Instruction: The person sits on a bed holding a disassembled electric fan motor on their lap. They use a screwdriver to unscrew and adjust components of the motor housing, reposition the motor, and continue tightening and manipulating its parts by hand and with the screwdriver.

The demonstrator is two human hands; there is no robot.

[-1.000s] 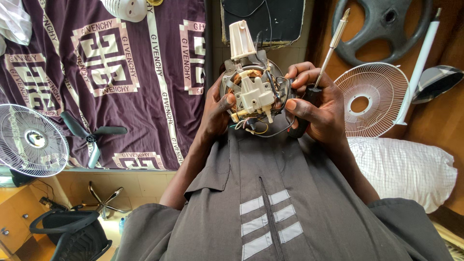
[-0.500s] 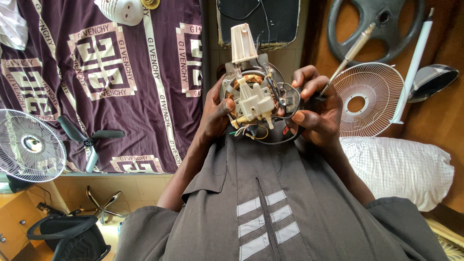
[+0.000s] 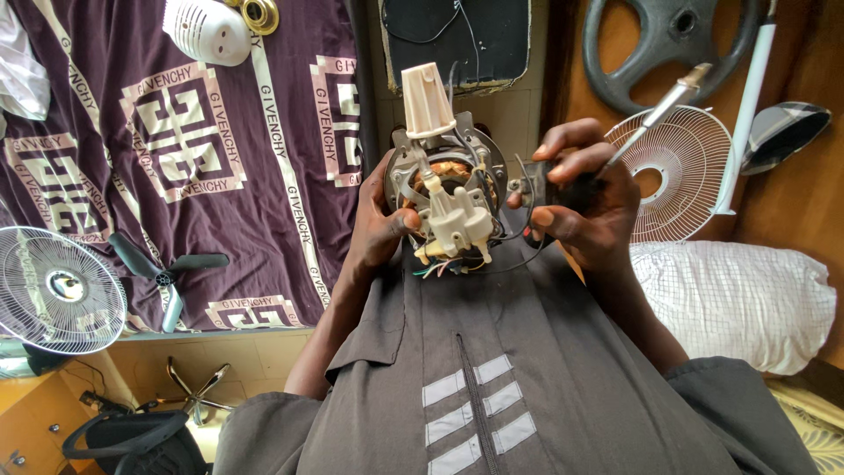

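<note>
An opened fan motor (image 3: pixel 444 198) with copper windings, a cream gearbox and loose coloured wires is held up in front of my chest. A cream cone-shaped cap (image 3: pixel 426 101) sticks up from its top. My left hand (image 3: pixel 378 220) grips the motor's left rim, thumb on the gearbox. My right hand (image 3: pixel 585 207) is at the motor's right side and pinches a small black part (image 3: pixel 536 186) that is wired to it. The same hand also holds a screwdriver (image 3: pixel 659 110), whose shaft angles up and to the right.
A purple patterned cloth (image 3: pixel 176 158) lies at left with a white dome housing (image 3: pixel 207 31), a round fan guard (image 3: pixel 53 286) and a black fan blade (image 3: pixel 163 268). A white fan grille (image 3: pixel 677 171), a black wheel (image 3: pixel 673 44) and a white pillow (image 3: pixel 734 299) are at right.
The screwdriver in my right hand has tilted further to the right. My right fingers have shifted onto the small black part beside the motor. The left hand keeps its grip.
</note>
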